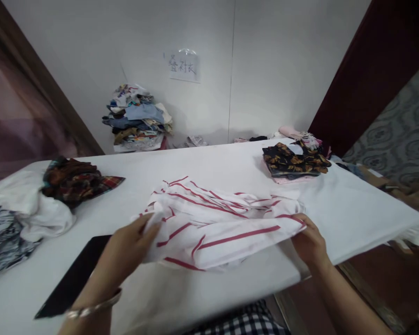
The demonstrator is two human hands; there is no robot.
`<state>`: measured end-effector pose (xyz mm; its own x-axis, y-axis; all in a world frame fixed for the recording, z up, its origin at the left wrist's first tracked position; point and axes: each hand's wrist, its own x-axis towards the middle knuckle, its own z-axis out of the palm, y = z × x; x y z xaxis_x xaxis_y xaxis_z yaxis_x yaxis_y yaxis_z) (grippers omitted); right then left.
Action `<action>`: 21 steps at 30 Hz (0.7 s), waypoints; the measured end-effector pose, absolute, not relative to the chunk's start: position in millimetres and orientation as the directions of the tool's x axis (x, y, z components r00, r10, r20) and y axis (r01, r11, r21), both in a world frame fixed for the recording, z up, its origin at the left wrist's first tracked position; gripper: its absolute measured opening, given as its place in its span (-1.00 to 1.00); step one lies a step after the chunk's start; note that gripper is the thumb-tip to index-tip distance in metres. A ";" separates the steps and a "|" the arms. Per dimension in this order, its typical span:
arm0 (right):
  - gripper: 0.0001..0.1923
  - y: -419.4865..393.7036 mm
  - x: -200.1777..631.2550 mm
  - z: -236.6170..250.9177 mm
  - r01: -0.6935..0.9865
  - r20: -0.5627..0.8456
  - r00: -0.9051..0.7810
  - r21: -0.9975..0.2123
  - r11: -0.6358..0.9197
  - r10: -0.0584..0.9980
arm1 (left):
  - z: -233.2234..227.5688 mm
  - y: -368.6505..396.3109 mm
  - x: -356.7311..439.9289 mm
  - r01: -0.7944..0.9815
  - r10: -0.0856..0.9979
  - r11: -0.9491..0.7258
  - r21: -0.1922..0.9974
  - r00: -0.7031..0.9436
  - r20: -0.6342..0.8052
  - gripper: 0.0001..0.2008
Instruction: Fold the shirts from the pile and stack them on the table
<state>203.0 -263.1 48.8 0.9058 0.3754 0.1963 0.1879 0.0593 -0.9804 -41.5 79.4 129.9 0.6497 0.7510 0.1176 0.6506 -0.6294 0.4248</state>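
Observation:
A white shirt with red stripes (230,232) lies bunched at the front of the table, its near edge lifted off the surface. My left hand (134,242) pinches the cloth at the shirt's left side. At the right end, my right hand (310,237) grips a corner between thumb and fingers. The fabric between both hands is stretched fairly straight along the near edge, with loose folds behind it. Under my left forearm a flat black board (77,274) rests on the table.
A white-covered table (209,163) holds a folded pile with a black and gold print on top (295,160) at right. Crumpled plaid cloth (78,181) and white cloth (52,216) lie at left. A tall clothes stack (139,118) stands by the wall, below a handwritten sign (184,66).

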 end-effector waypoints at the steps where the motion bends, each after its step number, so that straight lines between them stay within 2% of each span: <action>1: -0.64 -272.4 197.8 47.4 0.181 0.186 0.913 -0.982 0.050 0.363 | 126.2 78.6 -31.8 0.634 0.703 -0.678 0.373 0.707 0.075 -0.65; 3: -0.52 -283.4 189.5 45.0 0.153 0.155 0.926 -0.988 0.033 0.343 | 120.6 74.3 -3.6 0.541 0.577 -0.793 0.279 0.815 0.059 -0.63; 5: -0.43 -285.4 184.8 43.9 0.102 0.111 0.941 -0.994 0.046 0.321 | 117.7 67.5 33.1 0.397 0.439 -0.884 0.245 0.887 0.144 -0.61; 8: -0.59 -279.4 182.6 45.5 -0.003 0.032 0.961 -0.992 0.129 0.274 | 112.8 55.9 90.7 0.184 0.235 -0.954 0.236 0.949 0.209 -0.62; 11: -0.74 -273.6 182.4 50.1 -0.089 -0.028 0.965 -0.971 0.224 0.261 | 99.0 46.1 134.0 0.088 0.105 -0.979 0.183 0.990 0.089 -0.62; 14: -0.73 -272.4 182.2 57.1 -0.117 -0.045 0.951 -0.968 0.222 0.304 | 85.6 43.5 158.8 0.125 0.119 -0.986 0.109 0.991 -0.057 -0.73; 16: -0.72 -272.0 184.2 64.7 -0.114 -0.038 0.943 -0.970 0.215 0.331 | 89.5 50.6 171.3 0.183 0.179 -0.979 0.086 0.982 -0.055 -0.76; 19: -0.72 -265.6 196.9 82.0 -0.078 0.014 0.942 -0.962 0.261 0.336 | 126.9 79.4 195.9 0.270 0.275 -0.960 0.075 0.959 0.064 -0.69; 21: -0.71 -254.6 214.1 95.0 -0.017 0.077 0.950 -0.955 0.296 0.302 | 167.3 107.4 217.6 0.356 0.371 -0.928 0.106 0.904 0.213 -0.62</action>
<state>214.1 -254.6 95.0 0.9502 0.3020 0.0770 -0.0167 0.2962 -0.9550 217.6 107.4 167.3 0.9038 0.3710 0.2132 0.3562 -0.9284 0.1055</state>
